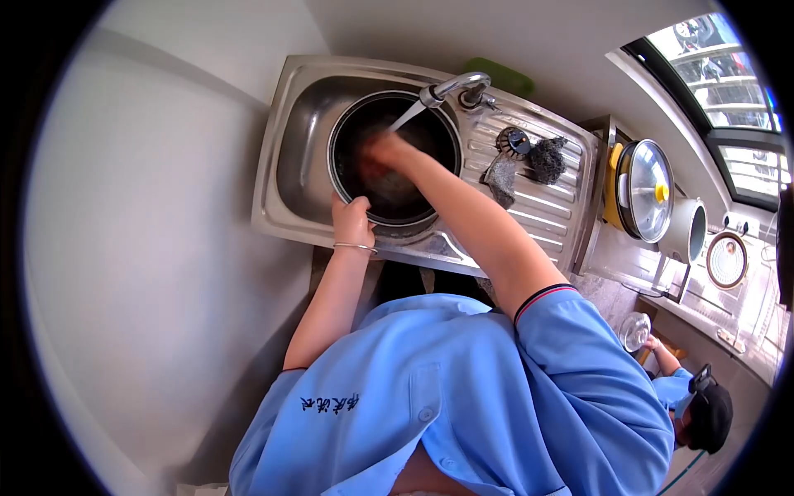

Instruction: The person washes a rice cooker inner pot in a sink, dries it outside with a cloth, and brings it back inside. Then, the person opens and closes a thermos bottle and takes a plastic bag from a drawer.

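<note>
A round, dark-coated pot (447, 162) with a metal rim sits in the stainless steel sink (289, 157). My left hand (352, 220), with a bangle at the wrist, is closed on the pot's near-left rim. Inside the pot is my right hand (384, 155), so smeared by motion that its fingers and anything in them cannot be made out. Water runs from the chrome faucet (456, 85) into the pot beside that hand.
On the ribbed drainboard lie a black mesh scrubber (547, 160), a round dark strainer-like piece (513, 143) and a grey cloth (500, 180). A green object (500, 76) rests behind the faucet. Rightward stands a glass-lidded yellow pot (647, 190); beyond, a co-worker (707, 409) holds a clear lid (635, 331).
</note>
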Action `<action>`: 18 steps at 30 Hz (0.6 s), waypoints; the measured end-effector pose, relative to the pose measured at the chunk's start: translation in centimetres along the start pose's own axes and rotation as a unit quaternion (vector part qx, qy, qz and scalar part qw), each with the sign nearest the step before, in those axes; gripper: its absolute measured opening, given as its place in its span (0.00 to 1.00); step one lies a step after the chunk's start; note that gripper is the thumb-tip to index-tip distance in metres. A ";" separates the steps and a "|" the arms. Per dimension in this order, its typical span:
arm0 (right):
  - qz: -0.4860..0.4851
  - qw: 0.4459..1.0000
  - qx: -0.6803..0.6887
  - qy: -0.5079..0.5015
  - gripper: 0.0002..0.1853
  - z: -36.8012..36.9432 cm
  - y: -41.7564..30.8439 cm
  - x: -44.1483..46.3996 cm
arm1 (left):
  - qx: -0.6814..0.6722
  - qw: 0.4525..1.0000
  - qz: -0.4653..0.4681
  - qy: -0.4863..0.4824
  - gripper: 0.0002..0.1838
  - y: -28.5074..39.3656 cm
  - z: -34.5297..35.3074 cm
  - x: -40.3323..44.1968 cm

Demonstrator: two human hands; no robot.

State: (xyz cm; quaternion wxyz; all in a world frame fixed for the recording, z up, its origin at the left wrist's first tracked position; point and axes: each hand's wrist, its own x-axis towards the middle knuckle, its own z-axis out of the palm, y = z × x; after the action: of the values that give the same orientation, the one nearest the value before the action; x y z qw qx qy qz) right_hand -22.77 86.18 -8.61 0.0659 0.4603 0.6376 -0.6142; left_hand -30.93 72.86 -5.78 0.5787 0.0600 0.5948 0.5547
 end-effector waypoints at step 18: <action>-0.182 0.637 0.686 0.301 0.14 -4.7 1.5 -13.5 | -0.010 0.994 -0.105 0.014 0.15 0.7 -3.5 5.9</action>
State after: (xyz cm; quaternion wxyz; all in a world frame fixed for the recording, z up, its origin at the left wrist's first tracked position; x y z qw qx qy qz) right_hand -11.79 83.07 0.19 -0.5774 0.4078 0.0885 -0.7017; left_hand -35.85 75.28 -9.89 0.6257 -0.0160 0.6006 0.4975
